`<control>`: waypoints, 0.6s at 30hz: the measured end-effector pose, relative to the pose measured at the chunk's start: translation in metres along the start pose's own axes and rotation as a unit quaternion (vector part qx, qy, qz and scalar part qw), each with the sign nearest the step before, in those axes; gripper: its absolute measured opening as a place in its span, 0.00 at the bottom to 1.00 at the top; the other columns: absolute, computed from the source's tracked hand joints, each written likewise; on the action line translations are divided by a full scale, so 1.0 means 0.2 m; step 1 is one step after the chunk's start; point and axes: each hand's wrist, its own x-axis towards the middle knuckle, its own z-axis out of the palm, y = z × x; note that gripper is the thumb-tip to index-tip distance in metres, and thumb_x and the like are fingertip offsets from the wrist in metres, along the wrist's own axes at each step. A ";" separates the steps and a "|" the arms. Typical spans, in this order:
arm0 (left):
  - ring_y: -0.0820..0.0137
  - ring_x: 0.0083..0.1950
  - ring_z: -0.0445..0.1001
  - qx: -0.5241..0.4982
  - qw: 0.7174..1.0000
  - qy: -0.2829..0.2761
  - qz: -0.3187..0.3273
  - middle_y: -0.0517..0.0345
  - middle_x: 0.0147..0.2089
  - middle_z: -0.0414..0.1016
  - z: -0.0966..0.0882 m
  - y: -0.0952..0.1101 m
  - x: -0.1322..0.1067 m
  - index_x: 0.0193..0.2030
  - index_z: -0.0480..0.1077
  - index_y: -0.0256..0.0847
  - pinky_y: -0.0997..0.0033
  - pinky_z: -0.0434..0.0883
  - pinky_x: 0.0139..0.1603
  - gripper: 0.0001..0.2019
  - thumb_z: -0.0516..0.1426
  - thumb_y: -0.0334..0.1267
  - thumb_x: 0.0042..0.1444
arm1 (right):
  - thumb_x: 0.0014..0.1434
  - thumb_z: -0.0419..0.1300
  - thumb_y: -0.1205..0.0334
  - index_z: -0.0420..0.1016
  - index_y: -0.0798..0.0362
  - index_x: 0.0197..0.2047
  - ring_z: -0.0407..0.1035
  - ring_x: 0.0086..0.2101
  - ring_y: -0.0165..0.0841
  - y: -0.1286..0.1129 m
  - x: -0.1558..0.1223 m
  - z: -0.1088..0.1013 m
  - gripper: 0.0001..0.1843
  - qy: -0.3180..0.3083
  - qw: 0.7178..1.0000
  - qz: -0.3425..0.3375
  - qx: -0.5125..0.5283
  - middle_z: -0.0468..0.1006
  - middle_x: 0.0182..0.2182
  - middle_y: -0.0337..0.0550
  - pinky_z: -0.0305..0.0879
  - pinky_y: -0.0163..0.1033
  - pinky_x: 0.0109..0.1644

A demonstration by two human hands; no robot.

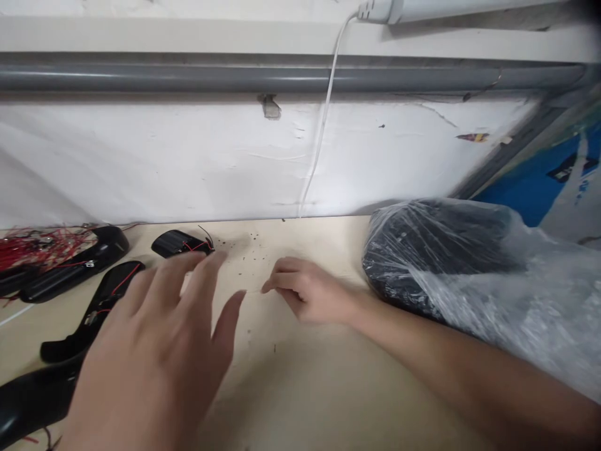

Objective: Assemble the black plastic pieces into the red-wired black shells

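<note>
My left hand (164, 332) is spread over the left part of the table, fingers apart, holding nothing. Just beyond its fingertips lies a short black plastic housing (176, 243) with a red and a black wire. Curved black plastic housings (94, 313) with red wires lie to its left, partly hidden behind it. My right hand (305, 289) is closed in a pinch low over the middle of the table. Whatever sits between its fingertips is too small to make out. Small dark specks are scattered beyond both hands.
A clear plastic bag (469, 275) with black parts inside stands at right. Red wires (42, 247) form a tangle at the far left. A white cable (323, 119) hangs down the back wall (211, 156) from a power strip (399, 11). A grey pipe (188, 78) runs across above.
</note>
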 end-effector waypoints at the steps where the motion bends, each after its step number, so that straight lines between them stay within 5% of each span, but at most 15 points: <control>1: 0.37 0.68 0.72 0.044 0.999 -0.021 -0.002 0.38 0.72 0.70 0.00 0.01 0.08 0.78 0.62 0.50 0.36 0.77 0.59 0.33 0.55 0.54 0.68 | 0.66 0.56 0.78 0.85 0.55 0.53 0.74 0.46 0.28 0.00 0.00 0.00 0.20 0.012 1.000 -0.008 -0.005 0.81 0.46 0.45 0.71 0.33 0.51; 7: 0.42 0.61 0.78 0.117 0.986 -0.114 -0.015 0.30 0.68 0.72 0.15 -0.03 0.31 0.78 0.62 0.43 0.49 0.78 0.50 0.30 0.45 0.43 0.72 | 0.67 0.54 0.78 0.84 0.56 0.52 0.73 0.47 0.26 0.02 0.00 0.00 0.21 0.046 0.999 -0.006 0.013 0.80 0.46 0.44 0.71 0.32 0.52; 11: 0.50 0.58 0.78 0.087 0.994 -0.067 0.002 0.33 0.60 0.75 0.25 -0.07 0.33 0.72 0.70 0.38 0.55 0.76 0.54 0.29 0.43 0.32 0.68 | 0.70 0.53 0.74 0.85 0.55 0.49 0.73 0.43 0.24 0.02 0.01 -0.01 0.18 0.084 0.993 0.041 0.069 0.80 0.44 0.45 0.69 0.30 0.48; 15: 0.53 0.58 0.78 -0.004 0.997 -0.077 0.006 0.40 0.55 0.79 0.21 0.00 0.37 0.67 0.75 0.40 0.55 0.74 0.58 0.30 0.44 0.26 0.64 | 0.70 0.56 0.69 0.86 0.55 0.49 0.71 0.38 0.21 0.02 0.04 -0.01 0.16 0.139 0.971 0.142 0.136 0.79 0.42 0.44 0.65 0.27 0.40; 18: 0.54 0.55 0.78 -0.085 0.995 -0.045 -0.018 0.46 0.53 0.81 0.10 0.12 0.44 0.67 0.76 0.47 0.49 0.71 0.61 0.29 0.45 0.29 0.66 | 0.67 0.60 0.66 0.86 0.55 0.50 0.75 0.42 0.23 0.04 0.05 -0.02 0.14 0.205 0.935 0.220 0.189 0.81 0.45 0.45 0.70 0.28 0.45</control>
